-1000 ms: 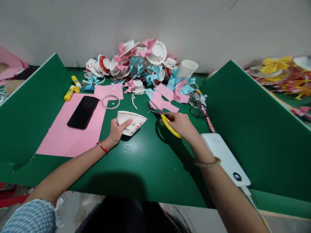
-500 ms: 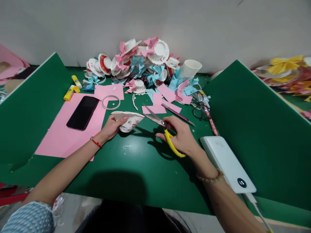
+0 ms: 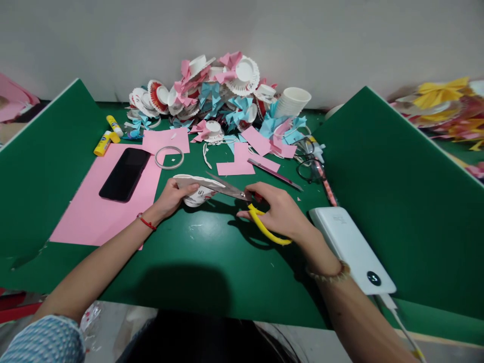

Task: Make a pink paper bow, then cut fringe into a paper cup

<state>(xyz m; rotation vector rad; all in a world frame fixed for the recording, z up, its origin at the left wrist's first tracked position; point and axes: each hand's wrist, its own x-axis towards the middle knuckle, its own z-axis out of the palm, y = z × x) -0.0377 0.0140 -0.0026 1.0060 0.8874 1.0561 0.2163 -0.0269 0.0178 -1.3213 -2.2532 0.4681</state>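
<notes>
A white printed paper cup (image 3: 197, 195) is tilted on its side above the green table, pinched by the fingers of my left hand (image 3: 174, 195). My right hand (image 3: 275, 207) is wrapped round the yellow handles of a pair of scissors (image 3: 260, 220). Their blades point left and lie across the cup's rim, slightly apart. Just beyond the scissors a utility knife (image 3: 275, 174) rests on the table. A cut-off grey-white ring (image 3: 157, 164) lies behind my left hand.
A black phone (image 3: 124, 174) lies on pink paper (image 3: 77, 217) at left, near yellow glue sticks (image 3: 102, 144). Paper hats with bows (image 3: 212, 98) and stacked cups (image 3: 293, 102) fill the back. A power bank (image 3: 350, 247) and eyeglasses (image 3: 310, 170) are at right. Green panels (image 3: 408, 201) flank the table.
The scissors have moved left, and their blades have come closer together over the cup's rim. My left hand still holds the cup in nearly the same spot. The view has shifted slightly.
</notes>
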